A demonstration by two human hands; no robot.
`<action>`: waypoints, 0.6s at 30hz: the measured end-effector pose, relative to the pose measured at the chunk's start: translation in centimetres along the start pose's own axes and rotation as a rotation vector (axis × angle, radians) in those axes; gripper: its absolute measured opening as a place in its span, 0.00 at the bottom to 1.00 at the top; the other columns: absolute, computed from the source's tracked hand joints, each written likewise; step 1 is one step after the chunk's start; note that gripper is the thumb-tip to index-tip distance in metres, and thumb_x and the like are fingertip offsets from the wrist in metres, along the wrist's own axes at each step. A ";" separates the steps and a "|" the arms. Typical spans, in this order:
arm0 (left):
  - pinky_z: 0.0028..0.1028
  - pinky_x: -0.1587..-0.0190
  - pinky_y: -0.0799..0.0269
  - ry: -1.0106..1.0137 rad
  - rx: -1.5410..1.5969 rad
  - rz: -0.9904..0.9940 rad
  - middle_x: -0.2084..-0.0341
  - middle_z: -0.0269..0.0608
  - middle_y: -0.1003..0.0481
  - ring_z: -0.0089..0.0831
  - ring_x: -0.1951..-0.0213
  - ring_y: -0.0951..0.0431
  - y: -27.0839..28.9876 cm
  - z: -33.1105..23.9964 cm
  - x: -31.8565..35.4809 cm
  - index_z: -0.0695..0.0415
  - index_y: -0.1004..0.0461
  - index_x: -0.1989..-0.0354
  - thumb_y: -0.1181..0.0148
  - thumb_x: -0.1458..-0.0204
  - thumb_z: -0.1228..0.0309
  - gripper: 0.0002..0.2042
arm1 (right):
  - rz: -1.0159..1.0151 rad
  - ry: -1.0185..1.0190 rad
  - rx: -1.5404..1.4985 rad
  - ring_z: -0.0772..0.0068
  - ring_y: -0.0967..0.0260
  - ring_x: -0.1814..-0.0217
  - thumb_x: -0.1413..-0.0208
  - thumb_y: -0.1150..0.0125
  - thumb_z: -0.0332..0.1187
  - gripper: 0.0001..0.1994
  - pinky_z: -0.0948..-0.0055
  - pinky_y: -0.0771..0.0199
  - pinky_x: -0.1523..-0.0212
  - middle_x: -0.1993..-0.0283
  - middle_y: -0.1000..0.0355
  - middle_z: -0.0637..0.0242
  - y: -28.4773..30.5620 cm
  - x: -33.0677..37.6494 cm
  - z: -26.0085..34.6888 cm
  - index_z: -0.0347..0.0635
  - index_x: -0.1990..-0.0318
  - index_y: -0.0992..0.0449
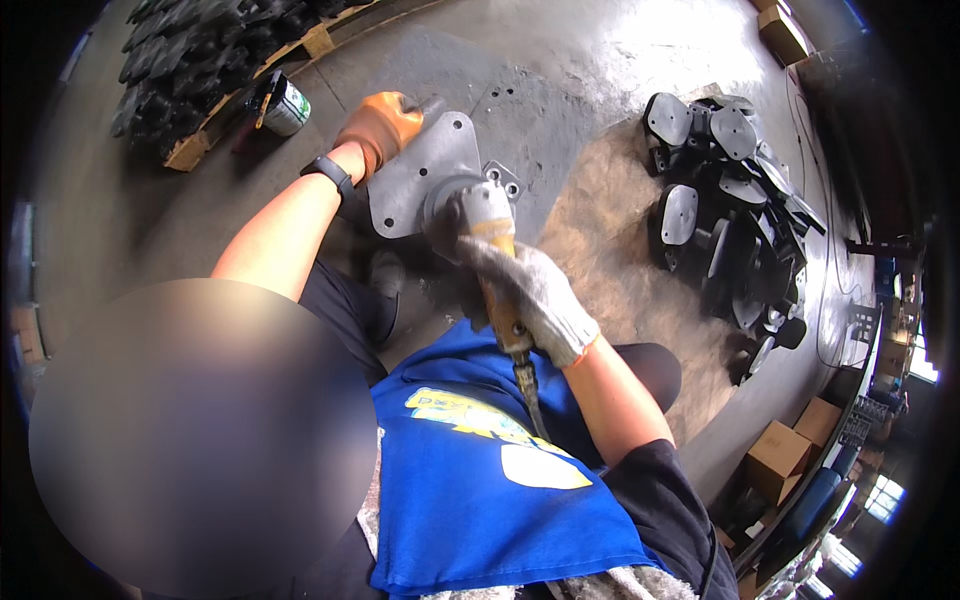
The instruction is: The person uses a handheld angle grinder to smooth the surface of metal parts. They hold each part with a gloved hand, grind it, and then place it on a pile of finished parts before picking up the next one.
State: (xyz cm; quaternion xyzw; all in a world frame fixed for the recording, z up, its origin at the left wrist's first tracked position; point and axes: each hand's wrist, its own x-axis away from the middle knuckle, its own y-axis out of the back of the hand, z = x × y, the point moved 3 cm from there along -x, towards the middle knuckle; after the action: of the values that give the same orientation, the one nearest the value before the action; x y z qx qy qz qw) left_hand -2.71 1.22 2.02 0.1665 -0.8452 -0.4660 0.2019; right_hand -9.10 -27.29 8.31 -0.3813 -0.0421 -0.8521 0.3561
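My left hand (385, 128), in an orange work glove, is closed at the upper left edge of a grey metal plate (425, 165) with rounded corners and several holes. My right hand (535, 300), in a pale grey knit glove, is wrapped round the yellow body of an angle grinder (488, 222). The grinder's disc end lies over the plate's lower right side; whether it touches the metal I cannot tell. A smaller bracket with holes (505, 180) shows just beyond the grinder head. A cord (527, 385) runs from the grinder's rear toward my blue apron (480, 500).
To the right, several dark metal parts with rounded plates (735, 135) lie heaped on the floor. Similar parts (200, 60) are stacked on a wooden pallet (188, 153) at the far left, beside a small bucket (290, 110). Cardboard boxes (778, 455) stand at the lower right.
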 end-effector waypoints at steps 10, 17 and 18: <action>0.38 0.47 0.27 -0.013 -0.010 0.005 0.55 0.56 0.22 0.53 0.51 0.22 0.4 -0.6 0.2 0.58 0.22 0.52 0.44 0.47 0.54 0.22 | 0.123 -0.096 0.029 0.73 0.30 0.77 0.42 0.34 0.43 0.18 0.74 0.29 0.77 0.71 0.27 0.64 0.5 3.5 -3.4 0.36 0.57 0.26; 0.43 0.47 0.27 0.098 -0.226 -0.045 0.54 0.53 0.22 0.54 0.51 0.23 0.8 -3.2 2.5 0.55 0.21 0.52 0.50 0.43 0.49 0.23 | -0.062 -0.051 -0.050 0.73 0.29 0.76 0.45 0.31 0.39 0.16 0.75 0.26 0.75 0.71 0.27 0.63 3.9 6.1 -3.6 0.36 0.61 0.27; 0.43 0.47 0.27 0.095 -0.214 -0.040 0.53 0.53 0.22 0.55 0.51 0.23 0.8 -3.3 2.4 0.55 0.21 0.53 0.50 0.43 0.50 0.23 | -0.058 -0.055 -0.057 0.73 0.29 0.76 0.45 0.31 0.38 0.15 0.75 0.26 0.74 0.71 0.27 0.63 4.3 6.3 -4.0 0.36 0.61 0.27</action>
State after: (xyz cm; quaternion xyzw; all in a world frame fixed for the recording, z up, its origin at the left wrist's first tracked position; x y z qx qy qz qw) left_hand -3.21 -1.83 4.77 0.1828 -0.7766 -0.5490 0.2490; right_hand -11.66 -35.51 8.95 -0.4131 -0.0387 -0.8521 0.3191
